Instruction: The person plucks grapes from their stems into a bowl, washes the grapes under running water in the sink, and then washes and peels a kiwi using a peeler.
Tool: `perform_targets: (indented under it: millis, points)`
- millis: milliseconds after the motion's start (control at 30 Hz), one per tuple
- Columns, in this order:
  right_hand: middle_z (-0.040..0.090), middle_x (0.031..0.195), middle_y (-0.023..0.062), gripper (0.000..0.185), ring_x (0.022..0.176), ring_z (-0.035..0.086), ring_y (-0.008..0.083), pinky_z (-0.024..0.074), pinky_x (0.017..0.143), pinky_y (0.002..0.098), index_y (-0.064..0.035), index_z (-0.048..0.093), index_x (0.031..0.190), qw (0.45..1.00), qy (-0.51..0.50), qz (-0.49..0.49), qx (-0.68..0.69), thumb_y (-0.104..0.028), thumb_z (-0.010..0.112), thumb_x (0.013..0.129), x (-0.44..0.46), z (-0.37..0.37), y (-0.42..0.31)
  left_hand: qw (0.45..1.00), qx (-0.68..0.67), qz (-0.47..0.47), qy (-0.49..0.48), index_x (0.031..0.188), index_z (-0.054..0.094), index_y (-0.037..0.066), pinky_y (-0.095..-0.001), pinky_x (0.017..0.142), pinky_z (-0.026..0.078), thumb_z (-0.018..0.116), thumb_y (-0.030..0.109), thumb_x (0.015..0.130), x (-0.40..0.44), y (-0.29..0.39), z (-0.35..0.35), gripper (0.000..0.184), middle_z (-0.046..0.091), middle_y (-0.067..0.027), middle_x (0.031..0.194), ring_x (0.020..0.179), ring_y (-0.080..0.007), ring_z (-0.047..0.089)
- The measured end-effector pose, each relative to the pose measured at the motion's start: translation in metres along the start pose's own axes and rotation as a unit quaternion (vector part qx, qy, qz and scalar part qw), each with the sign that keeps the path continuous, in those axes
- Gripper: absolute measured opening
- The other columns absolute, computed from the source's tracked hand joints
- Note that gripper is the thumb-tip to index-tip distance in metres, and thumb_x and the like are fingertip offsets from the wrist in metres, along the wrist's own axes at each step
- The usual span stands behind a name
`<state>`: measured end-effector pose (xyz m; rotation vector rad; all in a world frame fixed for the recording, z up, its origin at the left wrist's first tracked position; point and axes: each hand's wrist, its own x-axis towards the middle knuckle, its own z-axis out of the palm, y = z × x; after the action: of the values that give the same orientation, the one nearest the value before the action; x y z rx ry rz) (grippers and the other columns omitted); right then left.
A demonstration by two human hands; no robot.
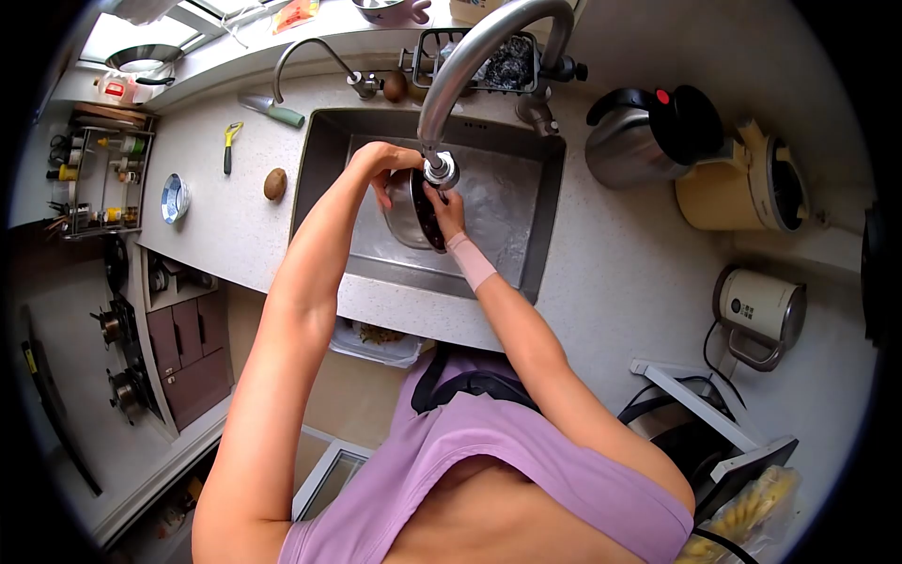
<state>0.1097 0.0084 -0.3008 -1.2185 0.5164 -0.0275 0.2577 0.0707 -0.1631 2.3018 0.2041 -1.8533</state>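
In the head view, a steel bowl [404,212] with a dark inner side is held tilted on edge over the grey sink [376,268]. My left hand [386,167] grips its upper left rim, fingers bent round the outside. At its right side, my right hand [445,211] is closed on the rim, the thumb pointing up; a pale band covers that wrist. The faucet's spout head [440,170] hangs right above the bowl, between my hands. Part of the bowl's inside is hidden by my right hand. The sink floor looks wet.
Left of the sink lie a brown kiwi-like fruit [274,184], a yellow peeler [230,146], a green-handled knife [282,115] and a patterned bowl [175,199]. A steel jug [629,141] and a cream kettle [759,315] stand to the right. A tub of scraps [376,348] hangs below the counter edge.
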Motion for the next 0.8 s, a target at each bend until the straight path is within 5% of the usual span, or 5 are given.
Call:
perform_targets:
  millis: [233, 467, 567, 667, 800]
  points:
    - [0.058, 0.117, 0.0149, 0.035, 0.113, 0.052, 0.0319, 0.0400, 0.100, 0.0422, -0.0027, 0.062, 0.109, 0.891, 0.027, -0.231, -0.390, -0.020, 0.066, 0.079, -0.007, -0.041, -0.046, 0.910, -0.300, 0.283, -0.044, 0.136, 0.044, 0.014, -0.0520, 0.072, 0.059, 0.045, 0.042, 0.092, 0.027, -0.053, 0.064, 0.052, 0.052, -0.0118, 0.131, 0.115, -0.0328, 0.056]
    - [0.060, 0.116, 0.0142, 0.024, 0.117, 0.051, 0.0317, 0.0321, 0.109, 0.0431, -0.0047, 0.066, 0.107, 0.727, -0.298, -0.302, -0.540, -0.011, 0.058, 0.085, -0.024, -0.063, -0.083, 0.769, -0.521, 0.369, -0.042, 0.138, 0.040, 0.014, -0.0521, 0.087, 0.053, 0.035, 0.037, 0.097, 0.074, -0.053, 0.123, 0.048, 0.052, -0.0098, 0.132, 0.117, -0.0270, 0.055]
    - [0.063, 0.109, 0.0090, 0.026, 0.114, 0.055, 0.0261, 0.0386, 0.104, 0.0390, -0.0101, 0.068, 0.105, 0.794, -0.204, -0.357, -0.447, -0.004, 0.058, 0.081, -0.035, -0.082, -0.092, 0.729, -0.556, 0.396, -0.051, 0.140, 0.037, 0.014, -0.0515, 0.089, 0.052, 0.032, 0.039, 0.100, 0.072, -0.052, 0.127, 0.048, 0.051, -0.0105, 0.134, 0.119, -0.0267, 0.055]
    - [0.059, 0.121, 0.0088, 0.025, 0.115, 0.054, 0.0217, 0.0420, 0.100, 0.0328, -0.0041, 0.064, 0.113, 0.993, -0.028, -0.093, -0.065, -0.007, 0.057, 0.089, -0.030, -0.103, -0.087, 0.715, -0.573, 0.399, -0.028, 0.143, 0.028, 0.018, -0.0517, 0.086, 0.054, 0.033, 0.054, 0.097, 0.083, -0.061, 0.127, 0.059, 0.047, -0.0102, 0.137, 0.119, -0.0282, 0.054]
    - [0.056, 0.124, 0.0085, 0.031, 0.116, 0.053, 0.0198, 0.0438, 0.099, 0.0355, -0.0060, 0.056, 0.123, 0.901, 0.002, 0.100, 0.423, -0.018, 0.053, 0.095, -0.023, -0.120, -0.085, 0.704, -0.588, 0.397, -0.036, 0.144, 0.024, 0.018, -0.0525, 0.085, 0.055, 0.034, 0.060, 0.095, 0.085, -0.078, 0.127, 0.066, 0.044, -0.0118, 0.139, 0.121, -0.0297, 0.053]
